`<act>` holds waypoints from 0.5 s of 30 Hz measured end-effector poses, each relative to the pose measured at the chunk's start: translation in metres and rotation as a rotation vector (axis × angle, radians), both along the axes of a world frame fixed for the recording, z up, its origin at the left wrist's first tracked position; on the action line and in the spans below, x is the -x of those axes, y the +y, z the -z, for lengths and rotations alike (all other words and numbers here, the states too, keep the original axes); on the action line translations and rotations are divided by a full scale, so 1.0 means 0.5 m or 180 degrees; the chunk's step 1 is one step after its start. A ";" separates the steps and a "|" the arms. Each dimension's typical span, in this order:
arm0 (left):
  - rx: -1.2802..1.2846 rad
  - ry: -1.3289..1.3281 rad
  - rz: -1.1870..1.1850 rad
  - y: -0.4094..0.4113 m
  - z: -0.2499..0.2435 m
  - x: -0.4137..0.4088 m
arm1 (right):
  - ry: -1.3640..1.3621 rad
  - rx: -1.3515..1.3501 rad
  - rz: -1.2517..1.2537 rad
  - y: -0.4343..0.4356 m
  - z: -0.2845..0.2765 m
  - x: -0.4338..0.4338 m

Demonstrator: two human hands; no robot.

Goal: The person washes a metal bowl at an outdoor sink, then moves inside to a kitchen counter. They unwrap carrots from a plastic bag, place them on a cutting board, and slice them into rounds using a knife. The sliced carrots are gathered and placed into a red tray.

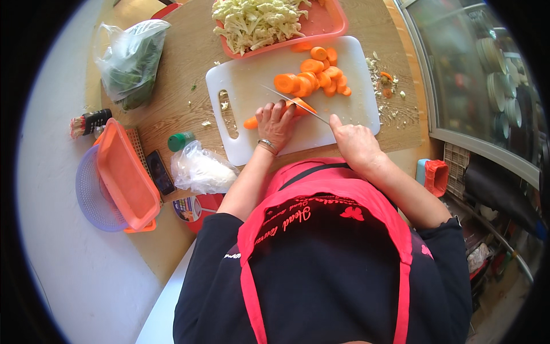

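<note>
A whole carrot length (251,123) lies slantwise on the white plastic cutting board (253,81), its middle covered by my fingers. My left hand (276,124) presses it down, fingertips bent close to the blade. In my right hand (355,144) is a kitchen knife (316,115), seen nearly edge-on, its handle hidden in my grip. The blade crosses the carrot near its right-hand end; how deep it sits I cannot tell. Beyond the knife several round carrot slices (313,77) are heaped on the board.
At the far side a pink tray (328,26) holds cauliflower florets (260,21). Left are a bag of green vegetables (133,64), a white-filled plastic bag (202,167), a green-capped container (180,141), a phone (160,172) and an orange basin (126,180). A glass-fronted cabinet (468,77) stands right.
</note>
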State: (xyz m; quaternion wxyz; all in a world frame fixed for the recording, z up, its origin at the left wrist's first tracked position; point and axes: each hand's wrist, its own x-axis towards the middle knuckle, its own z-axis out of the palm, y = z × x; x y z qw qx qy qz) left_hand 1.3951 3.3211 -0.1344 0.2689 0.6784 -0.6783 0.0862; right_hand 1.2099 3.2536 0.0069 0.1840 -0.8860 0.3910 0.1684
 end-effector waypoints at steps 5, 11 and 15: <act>-0.0058 -0.0136 0.0079 -0.007 0.009 -0.003 | 0.0070 0.0039 -0.0021 0.002 0.008 0.005; -0.0309 0.0071 -0.0035 0.010 0.016 -0.010 | -0.0169 -0.0145 -0.0020 -0.021 0.087 -0.026; -0.0122 -0.0104 0.0141 0.000 0.023 -0.011 | -0.0419 -0.0018 0.0157 -0.034 0.177 -0.095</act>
